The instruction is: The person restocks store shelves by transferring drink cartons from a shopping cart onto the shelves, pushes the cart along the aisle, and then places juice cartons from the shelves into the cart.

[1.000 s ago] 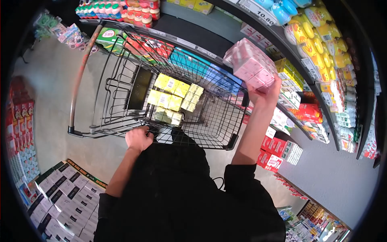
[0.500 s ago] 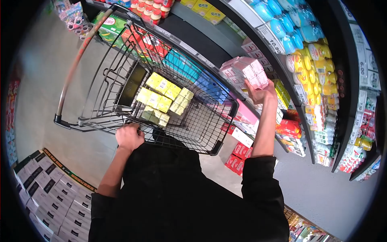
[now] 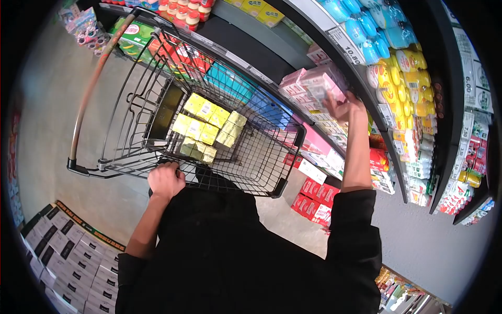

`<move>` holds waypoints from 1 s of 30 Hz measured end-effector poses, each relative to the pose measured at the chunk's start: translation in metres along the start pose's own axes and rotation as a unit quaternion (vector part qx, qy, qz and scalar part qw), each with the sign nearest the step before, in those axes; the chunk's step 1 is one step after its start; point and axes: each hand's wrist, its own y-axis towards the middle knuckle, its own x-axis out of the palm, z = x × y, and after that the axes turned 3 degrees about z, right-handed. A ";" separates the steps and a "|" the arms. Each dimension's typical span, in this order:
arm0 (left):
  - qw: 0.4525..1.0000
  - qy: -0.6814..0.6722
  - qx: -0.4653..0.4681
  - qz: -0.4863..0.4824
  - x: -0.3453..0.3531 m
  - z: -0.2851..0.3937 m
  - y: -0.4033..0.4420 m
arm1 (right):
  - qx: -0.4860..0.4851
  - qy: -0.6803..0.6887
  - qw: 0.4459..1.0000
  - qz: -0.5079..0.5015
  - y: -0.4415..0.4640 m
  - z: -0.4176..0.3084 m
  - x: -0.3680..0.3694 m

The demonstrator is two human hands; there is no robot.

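Here, the left hand (image 3: 166,181) has its grip curled round the cart (image 3: 300,137); the right hand (image 3: 349,111) is at the pink packs (image 3: 317,81), its grip too blurred to tell.

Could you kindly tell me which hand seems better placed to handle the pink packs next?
Most likely the right hand: it is right at the pink packs, while the left hand is at the near side of the shopping cart, well away from them.
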 end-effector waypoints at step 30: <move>1.000 0.012 -0.001 -0.016 -0.003 0.004 0.001 | -0.544 -0.761 0.344 -0.075 0.022 -0.033 0.012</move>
